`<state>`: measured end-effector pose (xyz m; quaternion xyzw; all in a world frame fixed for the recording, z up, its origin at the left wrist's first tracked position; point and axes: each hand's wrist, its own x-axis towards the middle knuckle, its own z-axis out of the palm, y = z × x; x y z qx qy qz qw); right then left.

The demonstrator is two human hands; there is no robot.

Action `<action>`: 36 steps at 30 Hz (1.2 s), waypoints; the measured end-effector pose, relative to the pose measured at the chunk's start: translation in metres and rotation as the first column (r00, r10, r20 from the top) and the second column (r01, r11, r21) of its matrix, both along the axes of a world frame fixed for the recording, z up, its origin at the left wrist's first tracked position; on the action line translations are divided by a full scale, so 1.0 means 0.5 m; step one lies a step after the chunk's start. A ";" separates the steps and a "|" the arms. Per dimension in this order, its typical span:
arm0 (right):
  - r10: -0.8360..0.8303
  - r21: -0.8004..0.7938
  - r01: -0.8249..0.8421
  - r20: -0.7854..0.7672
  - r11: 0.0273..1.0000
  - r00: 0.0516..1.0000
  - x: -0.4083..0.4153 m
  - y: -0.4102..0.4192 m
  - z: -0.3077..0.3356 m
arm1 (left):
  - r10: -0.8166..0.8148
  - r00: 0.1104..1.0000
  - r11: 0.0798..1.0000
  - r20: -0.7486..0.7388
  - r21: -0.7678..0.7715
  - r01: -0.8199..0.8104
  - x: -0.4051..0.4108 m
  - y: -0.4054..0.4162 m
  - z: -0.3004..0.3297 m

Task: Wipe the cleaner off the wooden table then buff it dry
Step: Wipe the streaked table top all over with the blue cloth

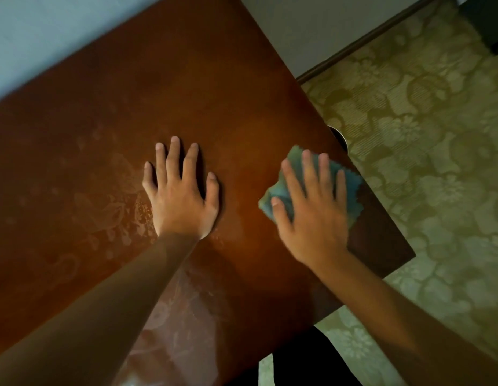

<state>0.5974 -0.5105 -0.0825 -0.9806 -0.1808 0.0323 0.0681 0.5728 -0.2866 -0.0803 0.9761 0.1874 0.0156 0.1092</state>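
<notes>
The blue-green cloth (292,179) lies bunched on the wooden table (186,87) close to its right edge, pinned flat under the right hand (312,210). That hand's fingers (307,174) are straight and spread across the cloth, pressing it down rather than pinching it; the thumb rests on the cloth's near fold. The left hand (181,196) is flat on the bare wood near the middle, fingers spread, holding nothing (it looks to be a brace for the person's weight).

Pale streaks and droplets (143,215) show just to the left of the left hand and along the near part of the table, so the wiping step seems far from finished and buffing has not begun.

The main risk is the cloth's position: a stroke outward could carry it over the edge and onto the patterned floor (423,135). A bunched cloth also covers little wood, so it may smear the wet film instead of lifting it. The left palm, resting next to the wet patch, could leave a print or slip if weight shifts onto it.
</notes>
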 end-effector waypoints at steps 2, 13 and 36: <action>0.091 0.039 -0.091 -0.010 0.995 0.996 -0.051 0.020 -0.004 | 0.000 1.000 1.000 -0.008 -0.002 0.000 0.001 -0.002 0.004; 0.027 -0.002 -0.027 0.022 1.000 0.999 0.028 -0.105 -0.002 | -0.259 0.966 0.958 0.028 -0.124 0.260 -0.001 -0.126 0.028; 0.276 0.123 -0.274 -0.001 0.954 0.961 -0.155 -0.129 -0.013 | -0.313 0.949 0.950 0.020 0.014 0.313 0.000 -0.162 -0.006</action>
